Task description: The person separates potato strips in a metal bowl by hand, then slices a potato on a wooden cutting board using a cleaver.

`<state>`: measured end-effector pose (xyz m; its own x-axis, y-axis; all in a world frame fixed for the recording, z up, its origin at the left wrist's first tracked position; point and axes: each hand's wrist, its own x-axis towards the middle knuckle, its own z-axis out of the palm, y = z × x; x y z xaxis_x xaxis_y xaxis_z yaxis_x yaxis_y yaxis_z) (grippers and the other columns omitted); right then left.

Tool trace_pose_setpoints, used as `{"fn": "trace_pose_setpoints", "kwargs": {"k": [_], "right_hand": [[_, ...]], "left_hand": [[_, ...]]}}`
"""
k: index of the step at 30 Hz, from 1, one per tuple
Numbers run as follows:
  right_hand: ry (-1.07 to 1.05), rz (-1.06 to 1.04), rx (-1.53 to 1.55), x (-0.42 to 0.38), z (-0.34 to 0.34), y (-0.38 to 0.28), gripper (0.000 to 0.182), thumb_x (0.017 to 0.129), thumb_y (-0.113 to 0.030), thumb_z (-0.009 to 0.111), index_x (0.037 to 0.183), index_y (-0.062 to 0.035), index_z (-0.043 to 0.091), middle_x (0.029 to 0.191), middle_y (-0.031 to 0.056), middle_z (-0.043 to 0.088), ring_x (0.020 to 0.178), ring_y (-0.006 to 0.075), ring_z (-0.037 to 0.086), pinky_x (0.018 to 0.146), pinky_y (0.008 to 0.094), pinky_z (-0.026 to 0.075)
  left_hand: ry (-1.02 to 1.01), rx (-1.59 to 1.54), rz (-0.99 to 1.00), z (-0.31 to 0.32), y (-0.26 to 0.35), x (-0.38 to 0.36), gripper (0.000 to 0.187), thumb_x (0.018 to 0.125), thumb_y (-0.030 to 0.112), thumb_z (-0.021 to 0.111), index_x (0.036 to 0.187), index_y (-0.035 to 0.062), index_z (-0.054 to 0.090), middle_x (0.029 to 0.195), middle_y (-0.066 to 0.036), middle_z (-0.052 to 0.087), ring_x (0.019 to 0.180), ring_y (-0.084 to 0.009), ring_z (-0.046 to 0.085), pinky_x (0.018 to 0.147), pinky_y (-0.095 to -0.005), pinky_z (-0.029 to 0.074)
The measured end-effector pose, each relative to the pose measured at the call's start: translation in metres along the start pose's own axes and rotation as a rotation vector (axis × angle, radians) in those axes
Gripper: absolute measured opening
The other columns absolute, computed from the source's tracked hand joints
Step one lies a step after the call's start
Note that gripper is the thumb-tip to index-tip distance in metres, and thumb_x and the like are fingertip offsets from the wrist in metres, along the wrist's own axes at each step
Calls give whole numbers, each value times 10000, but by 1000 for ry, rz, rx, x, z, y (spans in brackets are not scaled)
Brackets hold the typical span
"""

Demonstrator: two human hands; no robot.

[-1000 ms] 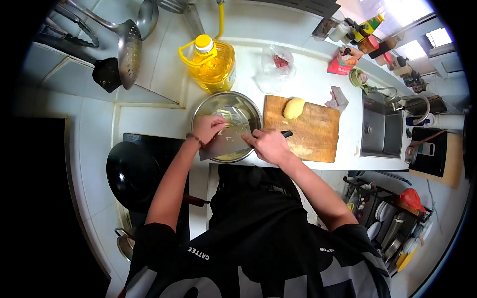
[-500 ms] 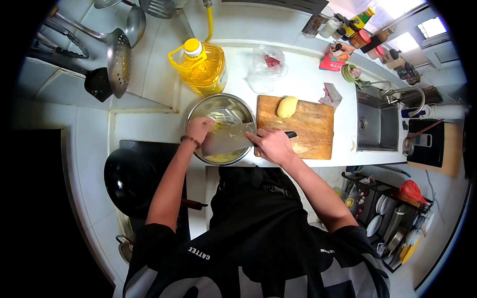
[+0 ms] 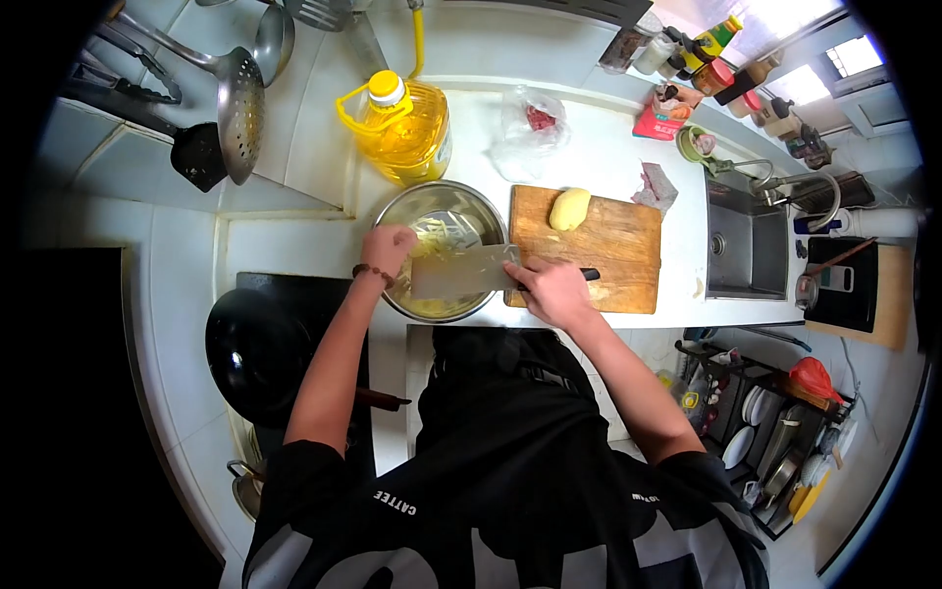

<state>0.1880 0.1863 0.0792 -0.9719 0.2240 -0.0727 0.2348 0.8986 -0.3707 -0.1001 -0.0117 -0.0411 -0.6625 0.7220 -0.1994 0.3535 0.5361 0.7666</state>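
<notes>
A broad cleaver (image 3: 463, 272) lies level over a steel bowl (image 3: 483, 208), its blade hiding part of the pale yellow shreds (image 3: 446, 232) inside. My right hand (image 3: 554, 292) is closed on the cleaver where blade and black handle meet, above the board's near left corner. At the bowl's left rim is my left hand (image 3: 390, 249), its fingers curled together near the shreds; whether they hold anything is too small to tell. A peeled potato (image 3: 569, 209) rests on the wooden cutting board (image 3: 618, 245).
An oil jug (image 3: 407, 137) stands behind the bowl, beside a plastic bag (image 3: 530, 133) holding something red. The sink (image 3: 746, 245) is at the right. A black wok (image 3: 257, 358) sits on the stove at the left. Utensils hang at the upper left.
The cleaver and my right hand have shifted slightly right. My left hand has moved a little left and up, away from the blade, and more of the shreds show.
</notes>
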Motion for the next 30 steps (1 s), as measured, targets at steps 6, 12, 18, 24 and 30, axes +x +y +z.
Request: {"fn": "trace_pose_setpoints", "kwargs": {"k": [6, 12, 18, 24, 30], "right_hand": [[182, 278, 234, -39, 5, 18, 428, 776, -77, 769, 1197, -153, 776, 929, 78, 747, 837, 328, 716, 748, 432, 575], [436, 674, 512, -81, 0, 49, 361, 834, -110, 781, 1195, -112, 794, 988, 154, 769, 855, 333, 739, 770, 392, 572], [496, 926, 623, -143, 8, 119, 289, 883, -142, 780, 1154, -42, 788, 670, 111, 630, 617, 159, 549, 631, 339, 476], [496, 978, 735, -207, 18, 191, 234, 910, -156, 756, 1092, -10, 778, 581, 82, 503, 573, 120, 444, 553, 350, 405], [425, 978, 735, -265, 6, 225, 250, 912, -153, 756, 1123, -22, 780, 574, 76, 501, 570, 109, 452, 556, 350, 416]], "left_hand": [[170, 193, 46, 18, 4, -20, 196, 927, 158, 706, 1082, 62, 778, 1033, -176, 764, 936, -381, 727, 845, -437, 594], [-21, 445, 26, 37, 27, -14, 177, 850, 46, 695, 1015, 78, 750, 1136, -155, 705, 1095, -387, 659, 955, -482, 537], [193, 302, 191, 73, 103, 5, 235, 848, -4, 747, 1071, 45, 694, 1069, -132, 673, 1043, -327, 678, 910, -440, 548], [48, 156, 208, 235, 181, 63, 511, 876, 270, 801, 1303, 53, 624, 1188, -208, 634, 1101, -391, 641, 949, -468, 529], [-53, 311, -54, 310, 210, 67, 786, 857, 386, 844, 1466, 62, 468, 1342, -265, 566, 1190, -456, 607, 1003, -517, 520]]}}
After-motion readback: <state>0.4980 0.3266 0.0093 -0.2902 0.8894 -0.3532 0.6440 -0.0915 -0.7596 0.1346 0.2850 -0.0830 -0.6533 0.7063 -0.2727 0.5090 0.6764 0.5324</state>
